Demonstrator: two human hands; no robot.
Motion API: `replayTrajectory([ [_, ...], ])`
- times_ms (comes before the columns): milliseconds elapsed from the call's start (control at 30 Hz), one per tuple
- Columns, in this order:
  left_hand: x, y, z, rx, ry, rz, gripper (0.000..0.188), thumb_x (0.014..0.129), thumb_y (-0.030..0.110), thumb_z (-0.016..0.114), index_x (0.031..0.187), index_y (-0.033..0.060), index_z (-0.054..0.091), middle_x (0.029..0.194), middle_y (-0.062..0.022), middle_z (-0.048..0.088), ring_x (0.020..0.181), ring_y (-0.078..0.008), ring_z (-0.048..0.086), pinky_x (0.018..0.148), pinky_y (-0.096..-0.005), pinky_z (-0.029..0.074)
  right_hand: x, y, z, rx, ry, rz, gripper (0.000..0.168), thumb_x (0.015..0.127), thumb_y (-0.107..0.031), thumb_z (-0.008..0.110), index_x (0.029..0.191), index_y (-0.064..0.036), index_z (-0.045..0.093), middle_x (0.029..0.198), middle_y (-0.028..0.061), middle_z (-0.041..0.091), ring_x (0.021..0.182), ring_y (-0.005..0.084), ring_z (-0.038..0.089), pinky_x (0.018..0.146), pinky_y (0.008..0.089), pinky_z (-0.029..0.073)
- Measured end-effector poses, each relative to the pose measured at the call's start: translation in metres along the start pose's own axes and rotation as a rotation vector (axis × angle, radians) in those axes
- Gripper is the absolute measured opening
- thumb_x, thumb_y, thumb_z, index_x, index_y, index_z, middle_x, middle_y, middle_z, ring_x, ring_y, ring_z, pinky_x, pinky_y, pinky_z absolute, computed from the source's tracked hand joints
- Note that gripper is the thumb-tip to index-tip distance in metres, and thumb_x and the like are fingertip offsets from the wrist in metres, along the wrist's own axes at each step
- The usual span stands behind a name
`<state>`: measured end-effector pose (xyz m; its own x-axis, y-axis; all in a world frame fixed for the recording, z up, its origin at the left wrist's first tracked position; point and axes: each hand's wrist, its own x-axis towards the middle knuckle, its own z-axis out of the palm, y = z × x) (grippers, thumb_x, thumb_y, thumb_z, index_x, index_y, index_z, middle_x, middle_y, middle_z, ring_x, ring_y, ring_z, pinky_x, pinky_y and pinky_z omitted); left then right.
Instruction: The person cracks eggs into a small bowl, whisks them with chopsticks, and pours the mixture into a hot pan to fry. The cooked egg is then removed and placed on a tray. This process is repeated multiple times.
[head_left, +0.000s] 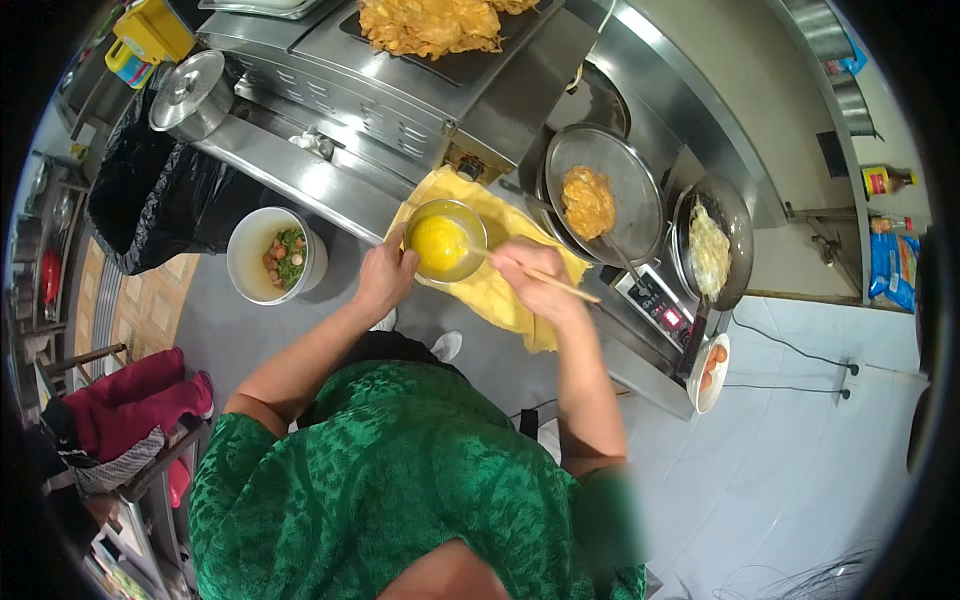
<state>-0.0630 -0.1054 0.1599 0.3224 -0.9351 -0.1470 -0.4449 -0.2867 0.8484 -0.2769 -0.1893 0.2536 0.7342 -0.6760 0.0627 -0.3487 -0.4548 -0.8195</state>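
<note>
A round metal bowl (477, 217) of yellow beaten egg (438, 241) rests on a yellow cloth (517, 311) at the counter's edge. My left hand (385, 276) grips the bowl's left rim. In my right hand (531, 274) are wooden chopsticks (562, 286), whose tips reach into the egg. Right of the bowl, a round strainer (634, 176) holds a fried orange-brown piece (589, 201) and lies over a pan. Farther right, a fried egg (709, 251) sits in a dark frying pan (739, 217) beside the induction cooker's control panel (656, 306).
A white bowl of brown eggs (711, 375) stands at the counter's right end. On the floor at left are a white bucket (238, 262) with eggshells and greens, and a black-lined bin (150, 187). A lidded metal pot (191, 97) stands on the ledge. Fried food (435, 26) is heaped above.
</note>
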Motion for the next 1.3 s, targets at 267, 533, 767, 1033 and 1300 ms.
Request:
replayTrajectory([
  [267, 0.000, -0.002, -0.001, 0.004, 0.020, 0.008, 0.044, 0.076, 0.017, 0.049, 0.116, -0.0004, 0.049, 0.069, -0.0250, 0.058, 0.069, -0.0409, 0.059, 0.065, -0.0473, 0.046, 0.000, -0.010, 0.013, 0.048, 0.047, 0.015, 0.010, 0.082, -0.010, 0.060, 0.078, -0.001, 0.060, 0.067, 0.0083, 0.051, 0.063, 0.0220, 0.050, 0.058, 0.0319, 0.040],
  [533, -0.002, 0.003, -0.003, -0.013, 0.043, -0.007, 0.043, 0.076, 0.017, 0.049, 0.115, 0.0009, 0.050, 0.068, -0.0236, 0.058, 0.069, -0.0409, 0.059, 0.065, -0.0469, 0.046, 0.001, -0.020, 0.006, -0.040, 0.029, 0.142, 0.008, 0.081, -0.011, 0.059, 0.078, -0.004, 0.061, 0.068, 0.0092, 0.055, 0.063, 0.0228, 0.054, 0.056, 0.0314, 0.042],
  [767, -0.001, -0.003, -0.003, -0.033, 0.020, -0.038, 0.041, 0.076, 0.017, 0.049, 0.114, 0.0018, 0.049, 0.069, -0.0243, 0.058, 0.070, -0.0414, 0.058, 0.065, -0.0476, 0.046, -0.004, -0.010, 0.011, 0.096, 0.074, 0.203, 0.003, 0.079, -0.007, 0.060, 0.079, -0.004, 0.063, 0.071, 0.0070, 0.061, 0.066, 0.0157, 0.058, 0.059, 0.0290, 0.045],
  [1033, 0.003, 0.000, -0.006, 0.017, 0.023, -0.010, 0.042, 0.075, 0.017, 0.050, 0.115, 0.0045, 0.050, 0.072, -0.0238, 0.059, 0.071, -0.0412, 0.059, 0.066, -0.0472, 0.046, 0.004, -0.022, -0.009, 0.081, -0.141, -0.072, 0.006, 0.077, -0.008, 0.061, 0.074, -0.002, 0.060, 0.068, 0.0101, 0.056, 0.062, 0.0266, 0.056, 0.057, 0.0328, 0.043],
  [1300, 0.004, 0.004, -0.006, -0.010, -0.009, -0.045, 0.042, 0.075, 0.016, 0.049, 0.115, 0.0049, 0.050, 0.071, -0.0232, 0.059, 0.071, -0.0411, 0.058, 0.067, -0.0477, 0.046, 0.006, -0.019, -0.015, -0.048, -0.127, -0.046, 0.005, 0.078, -0.007, 0.058, 0.075, -0.003, 0.061, 0.070, 0.0109, 0.055, 0.065, 0.0267, 0.055, 0.057, 0.0337, 0.043],
])
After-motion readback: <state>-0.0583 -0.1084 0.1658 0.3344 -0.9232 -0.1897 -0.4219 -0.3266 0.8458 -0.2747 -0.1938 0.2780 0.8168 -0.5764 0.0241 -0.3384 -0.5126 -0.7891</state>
